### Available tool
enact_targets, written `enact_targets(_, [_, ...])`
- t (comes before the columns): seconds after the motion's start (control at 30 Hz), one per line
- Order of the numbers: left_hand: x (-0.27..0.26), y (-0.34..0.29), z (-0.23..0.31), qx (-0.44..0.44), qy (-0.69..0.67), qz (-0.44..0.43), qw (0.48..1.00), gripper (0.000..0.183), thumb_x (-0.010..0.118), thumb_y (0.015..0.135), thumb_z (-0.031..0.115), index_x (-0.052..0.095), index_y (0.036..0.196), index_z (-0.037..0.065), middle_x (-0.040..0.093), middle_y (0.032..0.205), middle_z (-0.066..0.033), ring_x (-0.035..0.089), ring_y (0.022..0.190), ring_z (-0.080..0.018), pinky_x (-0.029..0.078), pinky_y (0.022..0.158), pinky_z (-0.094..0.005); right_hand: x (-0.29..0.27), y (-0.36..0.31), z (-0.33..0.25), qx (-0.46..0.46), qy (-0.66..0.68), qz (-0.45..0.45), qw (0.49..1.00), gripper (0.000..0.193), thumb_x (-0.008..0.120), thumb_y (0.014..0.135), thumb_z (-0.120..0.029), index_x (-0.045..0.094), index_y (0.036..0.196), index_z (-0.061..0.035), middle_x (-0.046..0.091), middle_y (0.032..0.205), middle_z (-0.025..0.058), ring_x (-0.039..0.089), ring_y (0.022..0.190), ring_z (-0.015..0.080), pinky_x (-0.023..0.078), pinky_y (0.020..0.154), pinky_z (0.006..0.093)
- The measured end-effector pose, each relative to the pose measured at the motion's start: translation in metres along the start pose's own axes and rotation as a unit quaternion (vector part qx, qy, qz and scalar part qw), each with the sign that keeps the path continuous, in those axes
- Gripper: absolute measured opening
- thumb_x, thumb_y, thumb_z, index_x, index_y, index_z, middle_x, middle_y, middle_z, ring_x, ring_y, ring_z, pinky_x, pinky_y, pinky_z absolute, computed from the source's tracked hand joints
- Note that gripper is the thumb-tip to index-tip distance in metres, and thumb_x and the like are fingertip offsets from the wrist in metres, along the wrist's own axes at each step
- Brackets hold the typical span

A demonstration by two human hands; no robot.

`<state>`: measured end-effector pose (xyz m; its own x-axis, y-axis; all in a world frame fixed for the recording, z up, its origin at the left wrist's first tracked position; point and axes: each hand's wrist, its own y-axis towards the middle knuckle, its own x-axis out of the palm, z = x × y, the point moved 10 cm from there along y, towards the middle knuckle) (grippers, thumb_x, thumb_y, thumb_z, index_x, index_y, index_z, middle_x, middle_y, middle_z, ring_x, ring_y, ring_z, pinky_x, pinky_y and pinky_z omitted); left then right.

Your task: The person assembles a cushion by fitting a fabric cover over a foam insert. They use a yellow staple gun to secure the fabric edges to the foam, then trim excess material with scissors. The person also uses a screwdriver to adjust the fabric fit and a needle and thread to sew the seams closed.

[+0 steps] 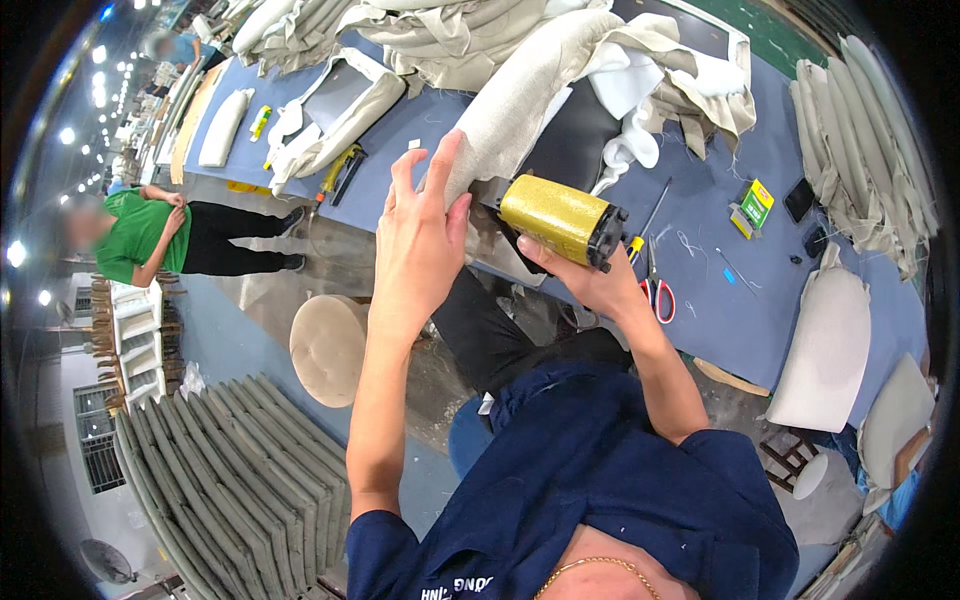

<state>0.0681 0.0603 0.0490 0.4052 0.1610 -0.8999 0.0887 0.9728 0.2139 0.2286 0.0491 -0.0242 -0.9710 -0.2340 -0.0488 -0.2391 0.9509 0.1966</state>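
My right hand (600,285) is wrapped round a gold and black staple gun (555,215), its nose pointing left toward a padded beige chair back (510,110). That chair back lies at the table's near edge, with its dark backing board (572,140) showing and white padding (628,85) bunched at its right. My left hand (412,250) grips the near end of the beige fabric, thumb at the edge and fingers over the padding. The staple gun's nose is close to the left thumb; whether it touches the fabric I cannot tell.
Red-handled scissors (657,290), a screwdriver (640,240) and a green-yellow box (752,208) lie on the blue-grey table (710,330). Another staple gun (345,172) is at left. Stacked covers (850,150) stand right. A round stool (328,350) and a person in green (145,230) are left.
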Motion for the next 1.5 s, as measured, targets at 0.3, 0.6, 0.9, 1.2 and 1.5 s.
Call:
enact_targets(0.3, [-0.006, -0.008, 0.010, 0.043, -0.058, -0.029, 0.997, 0.073, 0.068, 0.084, 0.002, 0.039, 0.150, 0.016, 0.043, 0.143, -0.0258, 0.056, 0.119, -0.0494, 0.049, 0.098, -0.0524, 0.010, -0.024, 0.018, 0.071, 0.004, -0.030, 0.997, 0.042, 0.079, 0.090, -0.024, 0.067, 0.123, -0.0017, 0.073, 0.118, 0.0115, 0.069, 0.107, 0.0194, 0.052, 0.095, 0.0328])
enact_targets(0.6, [-0.004, -0.016, 0.008, 0.047, -0.123, -0.007, 0.991, 0.075, 0.070, 0.081, 0.002, 0.041, 0.148, 0.015, 0.044, 0.145, -0.0211, 0.062, 0.110, -0.0459, 0.053, 0.092, -0.0503, -0.005, -0.039, 0.026, 0.151, 0.058, -0.018, 0.987, 0.044, 0.081, 0.089, -0.027, 0.068, 0.123, -0.0029, 0.073, 0.114, 0.0057, 0.068, 0.103, 0.0138, 0.052, 0.092, 0.0309])
enact_targets(0.9, [-0.003, -0.019, 0.024, 0.053, -0.116, -0.013, 0.992, 0.082, 0.070, 0.076, -0.003, 0.038, 0.150, 0.012, 0.038, 0.148, -0.0234, 0.062, 0.109, -0.0456, 0.054, 0.087, -0.0504, -0.008, -0.041, 0.007, 0.096, -0.018, -0.005, 0.995, 0.042, 0.080, 0.089, -0.026, 0.069, 0.121, -0.0014, 0.074, 0.112, 0.0098, 0.070, 0.101, 0.0189, 0.053, 0.091, 0.0333])
enact_targets(1.2, [-0.011, -0.026, 0.017, 0.066, -0.192, 0.009, 0.979, 0.070, 0.076, 0.079, 0.013, 0.050, 0.144, 0.017, 0.046, 0.139, -0.0205, 0.059, 0.119, -0.0415, 0.054, 0.097, -0.0462, -0.087, -0.078, 0.075, 0.327, -0.061, 0.024, 0.943, 0.029, 0.083, 0.086, -0.022, 0.072, 0.107, -0.0052, 0.069, 0.089, 0.0012, 0.063, 0.073, 0.0088, 0.050, 0.061, 0.0277])
enact_targets(1.5, [0.003, -0.026, 0.022, 0.155, -0.439, 0.088, 0.880, 0.062, 0.082, 0.072, 0.004, 0.058, 0.128, 0.009, 0.050, 0.140, -0.0148, 0.055, 0.127, -0.0359, 0.048, 0.104, -0.0405, -0.257, -0.106, 0.281, 0.369, -0.244, -0.065, 0.895, 0.051, 0.085, 0.076, -0.008, 0.053, 0.115, 0.0002, 0.065, 0.105, 0.0099, 0.063, 0.084, 0.0148, 0.053, 0.072, 0.0315])
